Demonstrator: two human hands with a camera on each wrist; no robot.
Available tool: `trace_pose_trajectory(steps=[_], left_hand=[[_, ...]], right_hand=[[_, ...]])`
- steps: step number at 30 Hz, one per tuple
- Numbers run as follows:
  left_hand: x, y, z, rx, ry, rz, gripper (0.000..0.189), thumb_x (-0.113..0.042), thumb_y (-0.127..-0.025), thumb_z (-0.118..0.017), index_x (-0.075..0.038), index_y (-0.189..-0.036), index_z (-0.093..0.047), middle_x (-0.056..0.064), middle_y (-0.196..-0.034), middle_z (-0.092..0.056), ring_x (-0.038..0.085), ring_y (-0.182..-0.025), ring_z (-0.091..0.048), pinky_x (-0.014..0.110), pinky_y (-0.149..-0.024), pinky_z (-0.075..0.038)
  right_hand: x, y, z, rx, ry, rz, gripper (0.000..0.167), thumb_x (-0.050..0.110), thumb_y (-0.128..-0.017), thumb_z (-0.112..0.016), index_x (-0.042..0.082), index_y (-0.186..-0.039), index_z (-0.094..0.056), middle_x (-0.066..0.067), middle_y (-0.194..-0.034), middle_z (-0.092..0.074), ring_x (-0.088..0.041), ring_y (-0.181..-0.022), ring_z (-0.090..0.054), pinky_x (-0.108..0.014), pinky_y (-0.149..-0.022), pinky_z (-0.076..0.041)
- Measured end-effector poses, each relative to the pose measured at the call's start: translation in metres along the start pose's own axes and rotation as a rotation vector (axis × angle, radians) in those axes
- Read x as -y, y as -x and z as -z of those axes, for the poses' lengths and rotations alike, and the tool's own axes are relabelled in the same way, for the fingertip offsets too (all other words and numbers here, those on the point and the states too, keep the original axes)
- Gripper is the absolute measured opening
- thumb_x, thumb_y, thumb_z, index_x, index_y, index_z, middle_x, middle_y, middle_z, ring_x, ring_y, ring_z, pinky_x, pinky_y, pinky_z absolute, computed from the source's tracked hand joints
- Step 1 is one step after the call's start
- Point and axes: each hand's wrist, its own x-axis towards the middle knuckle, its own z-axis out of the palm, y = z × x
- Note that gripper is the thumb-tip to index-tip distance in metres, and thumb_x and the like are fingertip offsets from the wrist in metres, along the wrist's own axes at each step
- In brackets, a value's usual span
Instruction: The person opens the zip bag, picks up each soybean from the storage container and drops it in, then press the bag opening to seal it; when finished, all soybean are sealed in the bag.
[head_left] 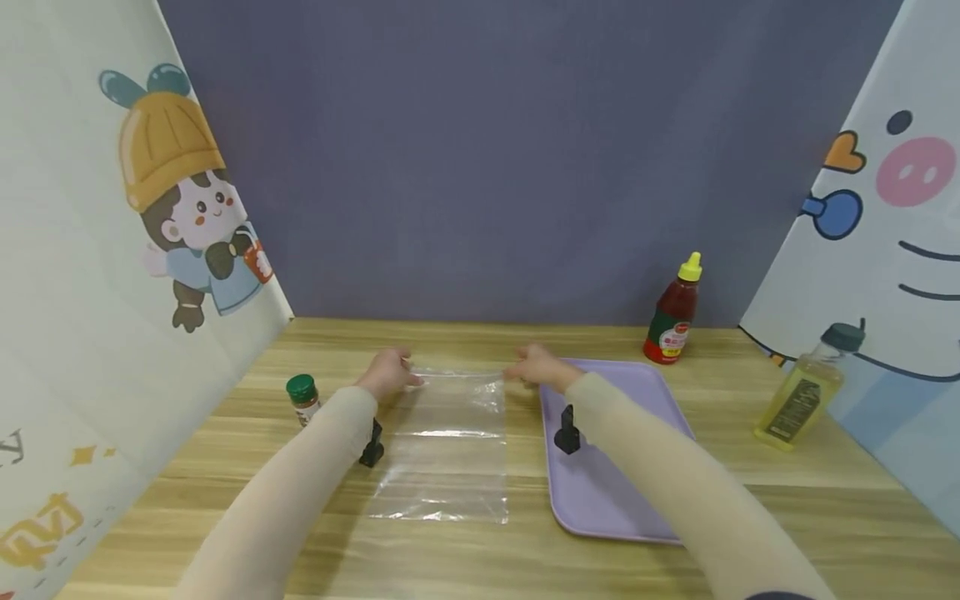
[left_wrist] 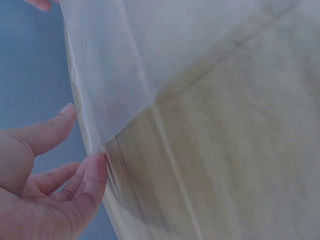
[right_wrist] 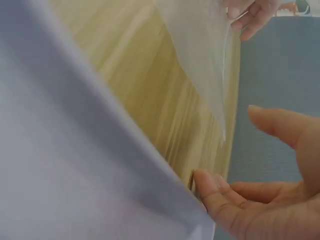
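Note:
A clear plastic bag (head_left: pixel 450 454) lies flat on the wooden table, with creases across it. At its far left corner is my left hand (head_left: pixel 388 372). In the left wrist view the fingertips (left_wrist: pixel 95 170) touch the film's edge, the thumb held apart from them. My right hand (head_left: pixel 542 367) is by the bag's far right corner, over the edge of a lilac tray (head_left: pixel 600 508). In the right wrist view its fingertips (right_wrist: pixel 207 182) are down beside the tray rim, and the thumb stands away, with nothing pinched between.
A green-capped seasoning jar (head_left: pixel 303 396) stands left of my left forearm. Behind the tray is a red sauce bottle (head_left: pixel 672 317) with a yellow nozzle. An oil bottle (head_left: pixel 802 400) with a dark cap stands at the right. Dark and printed panels surround the table.

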Motion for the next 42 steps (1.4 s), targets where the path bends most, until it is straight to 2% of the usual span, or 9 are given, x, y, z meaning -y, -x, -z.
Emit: trace_pose_trajectory(steps=[4, 7, 11, 14, 17, 22, 27, 35, 42], left_hand=[[-0.004, -0.003, -0.003, -0.015, -0.036, 0.038, 0.068, -0.009, -0.082, -0.075, 0.011, -0.138, -0.042, 0.028, -0.136, -0.053, 0.04, -0.122, -0.054, 0.048, -0.109, -0.042], [-0.004, -0.006, -0.004, -0.03, -0.06, 0.064, 0.066, -0.008, -0.08, -0.077, 0.009, -0.136, -0.046, 0.026, -0.125, -0.061, 0.032, -0.099, -0.066, 0.044, -0.104, -0.047], [-0.003, -0.01, -0.005, -0.021, -0.001, 0.084, 0.059, -0.001, -0.077, -0.077, 0.009, -0.13, -0.051, 0.02, -0.096, -0.068, 0.015, -0.059, -0.062, 0.029, -0.076, -0.057], [-0.001, -0.012, -0.006, -0.007, 0.073, 0.082, 0.052, 0.003, -0.076, -0.075, 0.01, -0.124, -0.055, 0.012, -0.082, -0.065, 0.007, -0.052, -0.055, 0.02, -0.057, -0.053], [0.0, -0.013, -0.005, -0.004, 0.135, 0.083, 0.043, 0.003, -0.078, -0.073, 0.01, -0.119, -0.058, 0.008, -0.078, -0.063, 0.007, -0.054, -0.054, 0.017, -0.055, -0.051], [-0.002, -0.01, -0.002, -0.009, 0.217, 0.076, 0.03, -0.002, -0.087, -0.068, 0.008, -0.114, -0.062, 0.01, -0.087, -0.067, 0.011, -0.064, -0.059, 0.021, -0.062, -0.055], [-0.006, -0.007, 0.0, -0.058, 0.229, 0.051, 0.02, -0.005, -0.091, -0.065, 0.007, -0.106, -0.065, 0.013, -0.087, -0.067, 0.012, -0.063, -0.056, 0.023, -0.059, -0.053], [-0.009, -0.009, 0.004, -0.111, 0.358, 0.002, 0.016, -0.002, -0.091, -0.064, 0.008, -0.104, -0.064, 0.016, -0.097, -0.067, 0.013, -0.074, -0.063, 0.027, -0.077, -0.06], [-0.014, -0.005, 0.008, -0.147, 0.428, -0.092, 0.015, 0.001, -0.091, -0.062, 0.01, -0.103, -0.063, 0.016, -0.098, -0.067, 0.017, -0.084, -0.067, 0.028, -0.084, -0.059]], right_hand=[[0.001, -0.003, -0.002, -0.031, -0.015, -0.07, 0.067, 0.011, -0.085, -0.072, -0.016, -0.135, -0.038, -0.017, -0.106, -0.06, -0.008, -0.058, -0.05, -0.027, -0.07, -0.058], [-0.004, -0.016, -0.007, -0.042, -0.026, -0.085, 0.048, 0.004, -0.082, -0.072, -0.014, -0.12, -0.051, -0.016, -0.093, -0.063, -0.015, -0.064, -0.061, -0.029, -0.071, -0.061], [-0.034, -0.058, -0.017, -0.017, -0.126, -0.045, 0.034, -0.006, -0.074, -0.072, -0.012, -0.104, -0.059, -0.017, -0.081, -0.065, -0.022, -0.061, -0.067, -0.03, -0.06, -0.061], [-0.039, -0.069, -0.022, -0.024, -0.162, -0.071, 0.033, -0.011, -0.073, -0.069, -0.012, -0.105, -0.061, -0.019, -0.087, -0.065, -0.023, -0.06, -0.066, -0.031, -0.061, -0.062], [-0.014, -0.046, -0.021, -0.064, -0.135, -0.128, 0.038, -0.015, -0.076, -0.065, -0.011, -0.113, -0.061, -0.022, -0.101, -0.065, -0.022, -0.064, -0.064, -0.034, -0.069, -0.062], [0.008, -0.018, -0.01, -0.085, -0.165, -0.055, 0.032, -0.014, -0.079, -0.061, -0.016, -0.112, -0.059, -0.021, -0.092, -0.066, -0.018, -0.065, -0.061, -0.033, -0.07, -0.062], [0.01, -0.012, -0.004, -0.103, -0.204, -0.038, 0.024, -0.011, -0.082, -0.06, -0.015, -0.106, -0.061, -0.012, -0.08, -0.065, -0.016, -0.064, -0.062, -0.033, -0.073, -0.062], [0.006, -0.013, 0.003, -0.082, -0.271, 0.012, 0.025, -0.002, -0.089, -0.064, -0.014, -0.111, -0.061, -0.023, -0.1, -0.068, -0.019, -0.073, -0.065, -0.045, -0.088, -0.058], [0.013, -0.003, 0.017, -0.124, -0.275, 0.09, 0.025, -0.002, -0.088, -0.065, -0.016, -0.108, -0.064, -0.028, -0.1, -0.07, -0.019, -0.07, -0.069, -0.044, -0.083, -0.06]])
